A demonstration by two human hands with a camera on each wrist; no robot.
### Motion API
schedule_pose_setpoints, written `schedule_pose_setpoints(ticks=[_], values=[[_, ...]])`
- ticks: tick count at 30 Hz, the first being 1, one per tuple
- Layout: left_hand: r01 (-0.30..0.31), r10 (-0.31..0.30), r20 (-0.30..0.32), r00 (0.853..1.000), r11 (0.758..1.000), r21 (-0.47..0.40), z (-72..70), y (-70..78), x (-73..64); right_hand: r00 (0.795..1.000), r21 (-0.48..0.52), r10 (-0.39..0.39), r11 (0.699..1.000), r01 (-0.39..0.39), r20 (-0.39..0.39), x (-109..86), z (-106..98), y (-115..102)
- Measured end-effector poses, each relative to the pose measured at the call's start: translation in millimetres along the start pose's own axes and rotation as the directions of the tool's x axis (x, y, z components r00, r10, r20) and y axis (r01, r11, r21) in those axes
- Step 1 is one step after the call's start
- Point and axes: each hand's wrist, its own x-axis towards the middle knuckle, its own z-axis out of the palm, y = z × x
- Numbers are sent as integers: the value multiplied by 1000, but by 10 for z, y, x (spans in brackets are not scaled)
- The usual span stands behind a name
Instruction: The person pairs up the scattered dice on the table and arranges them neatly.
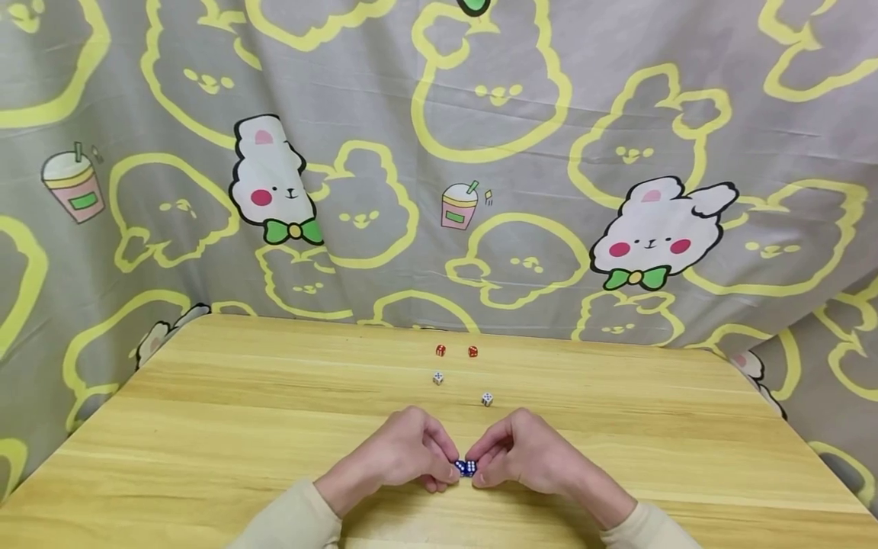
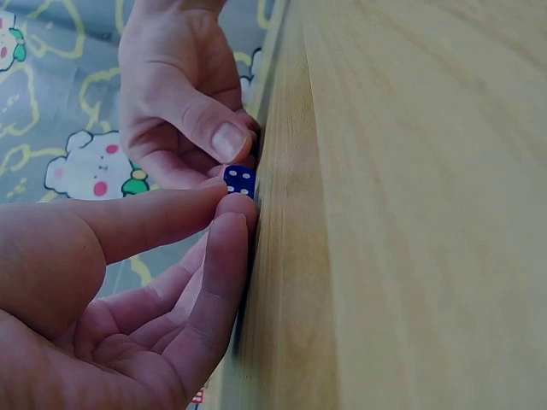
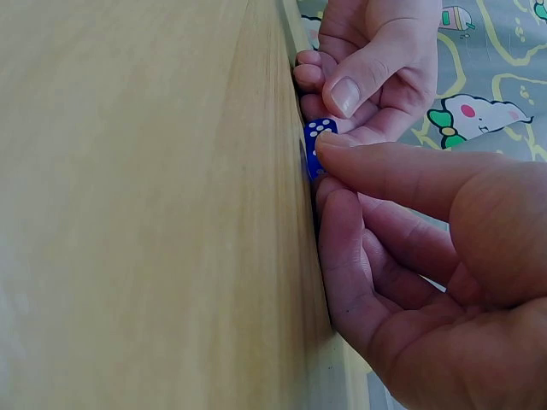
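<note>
Two blue dice with white dots sit side by side low over the tabletop, close to the near edge. My left hand point(image 1: 411, 450) pinches the left blue die point(image 1: 460, 466) between thumb and fingertips. Opposite it, my right hand point(image 1: 528, 454) pinches the right blue die point(image 1: 471, 467) the same way. The hands face each other, with the dice between their fingertips. In the left wrist view a blue die point(image 2: 239, 180) shows its dotted face between both hands. The right wrist view has a blue die point(image 3: 318, 137) partly covered by the right thumb.
Beyond the hands stand two white dice, one at left point(image 1: 438, 378) and another nearer, at right point(image 1: 487, 399). Farther back are a left red die point(image 1: 441, 350) and a right red die point(image 1: 472, 351). A patterned curtain point(image 1: 384, 114) hangs behind the wooden table point(image 1: 206, 412).
</note>
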Motion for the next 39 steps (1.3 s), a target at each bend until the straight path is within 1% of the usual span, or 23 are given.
schedule_pose_setpoints(ticks=[6,10,19,25,31,35,39], values=[[-8,8,10,1000,1000,3,2,6,21,1000,-10,8,1000,-8,-5,-1,-15,12],[-2,2,13,1000,1000,-6,-2,8,21,1000,-8,9,1000,-9,-1,9,-13,14],[1,-1,4,1000,1000,-10,-10,6,23,1000,-4,10,1000,-10,0,15,-17,3],[-14,16,-39,999,999,36,-49,24,8,1000,10,0,1000,0,4,22,-8,15],[-34,38,-88,995,998,52,-113,74,4,1000,19,1,1000,-1,7,20,-5,22],[-52,62,-146,987,996,71,-161,105,17,1000,9,-4,1000,4,2,14,-15,20],[-42,60,-212,975,995,90,-200,117,39,1000,5,-13,1000,13,3,18,-17,22]])
